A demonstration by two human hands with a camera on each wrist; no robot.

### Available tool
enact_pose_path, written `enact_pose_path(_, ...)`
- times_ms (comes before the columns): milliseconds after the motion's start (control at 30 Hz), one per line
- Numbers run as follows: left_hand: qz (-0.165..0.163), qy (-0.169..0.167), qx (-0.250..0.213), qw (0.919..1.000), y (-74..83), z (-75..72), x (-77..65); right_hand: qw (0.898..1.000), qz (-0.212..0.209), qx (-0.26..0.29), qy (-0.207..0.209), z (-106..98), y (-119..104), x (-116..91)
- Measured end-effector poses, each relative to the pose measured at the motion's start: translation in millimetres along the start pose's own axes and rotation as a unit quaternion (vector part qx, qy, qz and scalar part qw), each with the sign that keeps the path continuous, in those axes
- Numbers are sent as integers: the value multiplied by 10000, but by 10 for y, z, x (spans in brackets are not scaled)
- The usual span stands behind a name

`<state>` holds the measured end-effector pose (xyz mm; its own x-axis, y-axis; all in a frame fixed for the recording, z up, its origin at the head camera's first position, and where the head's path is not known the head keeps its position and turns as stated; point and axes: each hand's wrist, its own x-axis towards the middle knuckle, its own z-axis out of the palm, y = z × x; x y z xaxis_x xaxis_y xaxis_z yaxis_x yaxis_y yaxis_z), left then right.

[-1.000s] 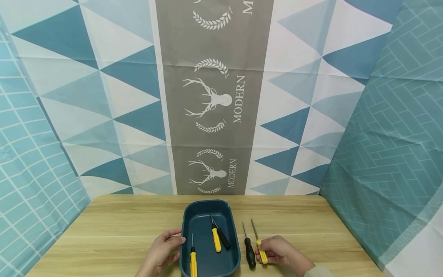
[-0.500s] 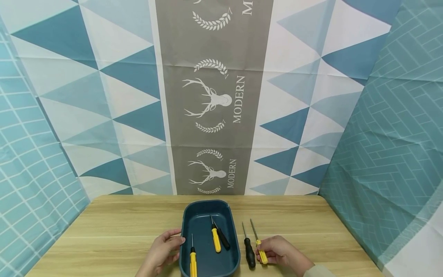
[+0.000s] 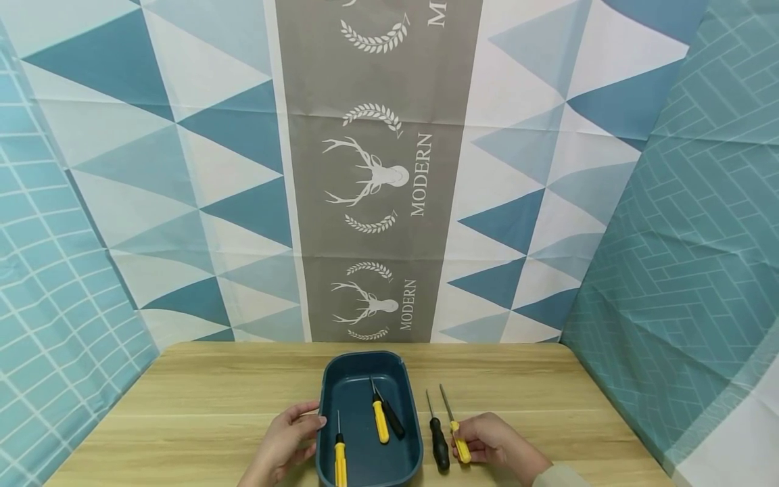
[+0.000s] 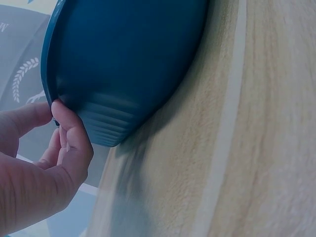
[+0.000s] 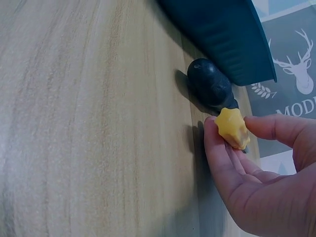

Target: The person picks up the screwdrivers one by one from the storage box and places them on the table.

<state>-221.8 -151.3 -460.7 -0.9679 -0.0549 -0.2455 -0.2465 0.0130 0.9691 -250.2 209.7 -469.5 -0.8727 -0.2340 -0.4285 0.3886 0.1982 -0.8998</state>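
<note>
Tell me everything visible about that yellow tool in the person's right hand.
It is a screwdriver with a yellow, plastic-looking handle, ridged lengthwise, and a thin grey metal-looking shaft pointing toward the far side of the table, slanting slightly left. The right hand pinches the handle. It is right of the black tool, outside the blue tray. Whether it touches the table is unclear.

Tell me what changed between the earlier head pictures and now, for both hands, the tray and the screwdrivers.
Nothing visibly moved, was grasped or let go. The left hand still holds the tray at its rim; the right hand still pinches the yellow screwdriver beside the black screwdriver. The screwdrivers in the tray stayed put.
</note>
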Motion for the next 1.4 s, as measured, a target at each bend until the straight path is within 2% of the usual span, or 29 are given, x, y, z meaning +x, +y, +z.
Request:
enact_pose_path(433,31,-44,-16,10000,-6,2,15,9996,-31,-151,230,44,-50,-10)
enact_pose_path(733,19,-43,-32,10000,-18,0,28,9963,43,-593,621,106,-92,-2)
enact_pose_path(1100,25,-74,-56,10000,-8,0,25,9920,-29,-993,776,167,-110,14)
enact_pose_path(1400,-8,-29,-22,10000,-7,-1,15,9808,1,-1630,1074,208,-127,16)
